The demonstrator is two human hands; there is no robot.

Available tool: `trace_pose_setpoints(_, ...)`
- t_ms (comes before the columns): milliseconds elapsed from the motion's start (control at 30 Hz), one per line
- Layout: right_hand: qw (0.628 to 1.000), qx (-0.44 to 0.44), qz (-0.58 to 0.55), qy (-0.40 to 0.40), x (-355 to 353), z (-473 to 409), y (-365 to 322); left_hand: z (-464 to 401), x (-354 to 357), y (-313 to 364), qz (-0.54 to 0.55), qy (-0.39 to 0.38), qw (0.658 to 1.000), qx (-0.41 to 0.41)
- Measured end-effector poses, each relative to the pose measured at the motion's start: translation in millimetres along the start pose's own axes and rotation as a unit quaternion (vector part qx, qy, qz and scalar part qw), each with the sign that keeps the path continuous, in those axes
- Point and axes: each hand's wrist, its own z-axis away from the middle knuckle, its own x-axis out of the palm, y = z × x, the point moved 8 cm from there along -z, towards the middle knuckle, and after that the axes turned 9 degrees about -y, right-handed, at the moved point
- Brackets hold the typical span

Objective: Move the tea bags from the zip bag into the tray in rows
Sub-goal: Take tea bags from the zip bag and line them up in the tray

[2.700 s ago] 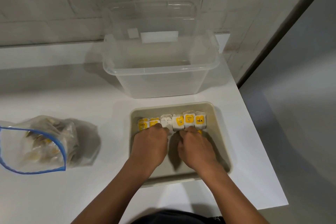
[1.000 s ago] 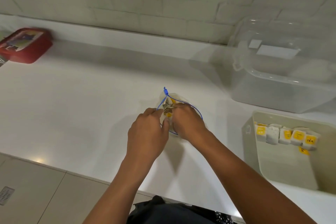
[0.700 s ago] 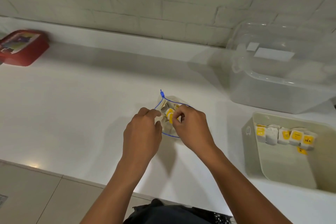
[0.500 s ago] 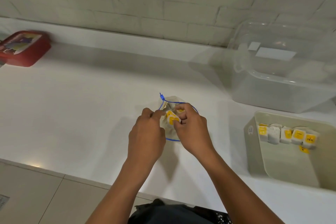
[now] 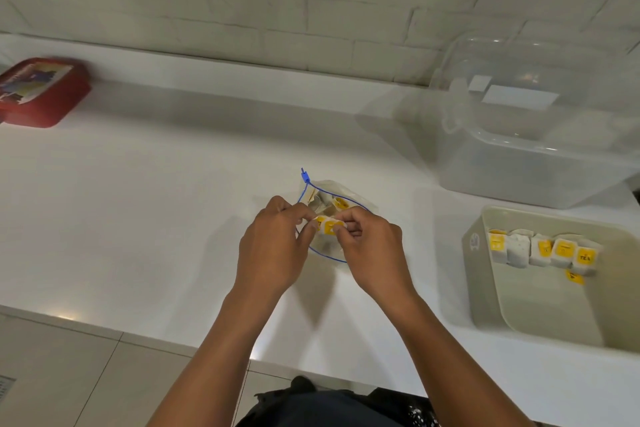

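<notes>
Nearest, dark clothing (image 5: 332,406) cut off by the lower edge. Above it, left hand (image 5: 273,250) and right hand (image 5: 374,250) meeting over the white bench (image 5: 138,218), fingers (image 5: 341,220) of both curled and pinching a yellow-tagged tea bag (image 5: 329,226) between them; exact grip half hidden by knuckles. Just behind, partly covered by the hands, blue-rimmed zip bag (image 5: 332,198) lying open, more bags inside, number unclear. Right, beige tray (image 5: 485,288) cut by the frame edge, row of 5 tea bags (image 5: 543,250) at its far end. Beyond, clear bin (image 5: 540,149). Far left, blurred red box (image 5: 41,90).
</notes>
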Motion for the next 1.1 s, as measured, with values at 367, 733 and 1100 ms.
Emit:
trace_pose_setpoints(367, 0.998, 0.024, 0.006, 0.06, -14, 4, 2, -3, -12, -5, 0.076, 0.064, 0.995, 0.005)
trace_pose_setpoints(733, 0.991, -0.042, 0.008, 0.127, -14, 11, -9, 0, -9, 7, 0.06, 0.098, 0.992, 0.051)
trace_pose_setpoints(1100, 0.994, 0.007, 0.056, 0.097, -11, 3, 7, -8, 0, -5, 0.037, 0.103, 0.992, 0.058)
